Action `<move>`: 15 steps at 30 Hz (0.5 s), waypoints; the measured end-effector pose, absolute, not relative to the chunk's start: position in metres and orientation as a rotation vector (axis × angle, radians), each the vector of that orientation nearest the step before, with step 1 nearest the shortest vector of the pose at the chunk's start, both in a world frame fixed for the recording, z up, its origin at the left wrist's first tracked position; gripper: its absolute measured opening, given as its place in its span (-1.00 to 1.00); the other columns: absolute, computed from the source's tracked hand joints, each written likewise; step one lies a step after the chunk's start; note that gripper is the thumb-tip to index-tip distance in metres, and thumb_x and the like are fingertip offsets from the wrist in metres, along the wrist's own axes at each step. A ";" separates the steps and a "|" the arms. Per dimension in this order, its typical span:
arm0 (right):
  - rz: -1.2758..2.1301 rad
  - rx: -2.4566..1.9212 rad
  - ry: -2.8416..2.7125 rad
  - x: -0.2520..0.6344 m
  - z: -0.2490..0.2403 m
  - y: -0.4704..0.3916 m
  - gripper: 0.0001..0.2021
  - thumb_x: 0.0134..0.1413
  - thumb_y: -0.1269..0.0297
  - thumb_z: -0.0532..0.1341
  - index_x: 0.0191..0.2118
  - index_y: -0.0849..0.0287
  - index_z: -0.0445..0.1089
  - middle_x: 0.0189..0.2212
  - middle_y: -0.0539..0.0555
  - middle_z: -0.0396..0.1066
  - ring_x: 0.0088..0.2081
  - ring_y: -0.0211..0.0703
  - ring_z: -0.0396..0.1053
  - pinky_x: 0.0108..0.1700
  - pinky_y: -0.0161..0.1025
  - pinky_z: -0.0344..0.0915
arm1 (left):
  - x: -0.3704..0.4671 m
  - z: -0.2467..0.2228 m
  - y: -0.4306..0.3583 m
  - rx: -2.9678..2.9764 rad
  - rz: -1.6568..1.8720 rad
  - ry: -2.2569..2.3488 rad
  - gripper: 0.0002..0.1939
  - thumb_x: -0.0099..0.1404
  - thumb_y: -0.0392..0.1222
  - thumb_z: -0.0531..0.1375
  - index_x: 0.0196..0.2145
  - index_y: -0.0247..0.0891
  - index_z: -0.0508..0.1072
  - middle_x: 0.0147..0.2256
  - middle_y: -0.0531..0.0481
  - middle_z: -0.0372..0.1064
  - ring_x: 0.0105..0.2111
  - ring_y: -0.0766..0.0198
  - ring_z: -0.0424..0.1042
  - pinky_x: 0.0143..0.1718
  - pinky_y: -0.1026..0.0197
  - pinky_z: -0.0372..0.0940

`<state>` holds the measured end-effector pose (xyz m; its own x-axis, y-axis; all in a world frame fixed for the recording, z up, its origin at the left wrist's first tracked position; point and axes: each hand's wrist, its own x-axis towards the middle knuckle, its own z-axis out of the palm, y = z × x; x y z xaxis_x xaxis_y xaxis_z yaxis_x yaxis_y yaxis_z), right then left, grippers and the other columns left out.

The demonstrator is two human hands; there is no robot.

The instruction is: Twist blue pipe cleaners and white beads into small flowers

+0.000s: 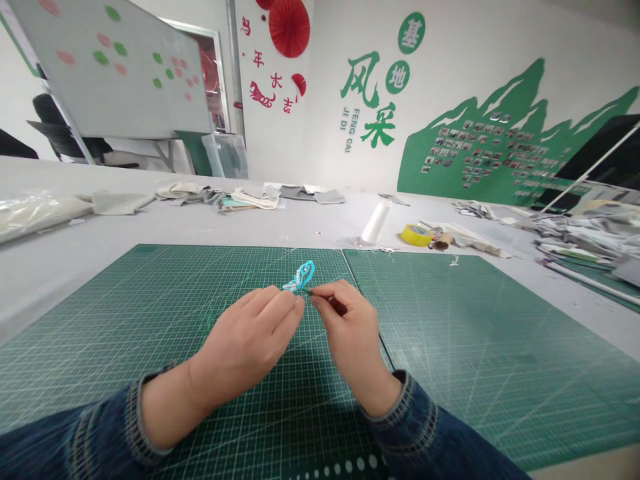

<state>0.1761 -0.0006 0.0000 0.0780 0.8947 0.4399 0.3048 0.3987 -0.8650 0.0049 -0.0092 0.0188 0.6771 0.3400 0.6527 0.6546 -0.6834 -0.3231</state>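
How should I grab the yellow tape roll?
Probably by the round outer rim of the yellow tape roll, coming from above and a little left: it lies flat, the brown tube crowds its right, and the white cone stands apart on its left.

Bright light is washing the wall (337, 40) | shadow is darkening left mat (125, 320) | sheen is paling right mat (475, 347) | edges are stretching

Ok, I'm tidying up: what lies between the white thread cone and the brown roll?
The yellow tape roll lies between them in the head view.
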 end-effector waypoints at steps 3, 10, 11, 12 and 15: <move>0.363 -1.086 -1.676 0.177 0.000 -0.005 -0.82 0.22 0.47 0.15 -0.32 0.14 0.49 -0.37 0.01 0.40 -0.32 -0.22 0.35 -0.25 -0.24 0.26 | 0.005 0.027 -0.012 -2.300 -0.712 -0.716 -0.78 0.36 -0.44 0.04 -0.23 -0.47 0.49 -0.39 -0.14 0.40 -0.46 0.14 0.28 -0.46 0.07 0.33; 0.155 -1.170 -1.934 0.177 -0.003 -0.007 -0.79 0.27 0.50 0.09 -0.25 0.17 0.47 -0.34 0.05 0.41 -0.30 -0.18 0.35 -0.21 -0.22 0.28 | 0.002 0.028 -0.005 -2.392 -0.688 -0.831 -0.76 0.38 -0.42 0.01 -0.24 -0.44 0.48 -0.36 -0.15 0.37 -0.37 0.12 0.31 -0.37 0.07 0.37; 0.142 -1.177 -1.953 0.177 -0.003 -0.006 -0.79 0.27 0.50 0.10 -0.26 0.16 0.47 -0.35 0.05 0.41 -0.30 -0.18 0.35 -0.21 -0.22 0.28 | 0.001 0.028 -0.004 -2.428 -0.685 -0.863 -0.77 0.39 -0.41 0.01 -0.23 -0.43 0.48 -0.34 -0.15 0.36 -0.35 0.12 0.31 -0.33 0.06 0.37; 0.133 -1.185 -1.968 0.177 -0.003 -0.006 -0.79 0.27 0.49 0.10 -0.28 0.16 0.47 -0.35 0.05 0.41 -0.30 -0.18 0.35 -0.21 -0.22 0.28 | 0.000 0.027 -0.002 -2.464 -0.678 -0.891 -0.77 0.39 -0.41 0.02 -0.24 -0.43 0.48 -0.34 -0.15 0.35 -0.33 0.12 0.31 -0.31 0.06 0.37; 0.117 -1.189 -2.013 0.177 -0.003 -0.005 -0.80 0.26 0.47 0.12 -0.31 0.16 0.46 -0.36 0.04 0.42 -0.32 -0.18 0.36 -0.24 -0.23 0.27 | -0.003 0.027 0.000 -2.535 -0.655 -0.969 -0.80 0.39 -0.40 0.04 -0.25 -0.39 0.47 -0.33 -0.11 0.32 -0.30 0.14 0.31 -0.26 0.07 0.35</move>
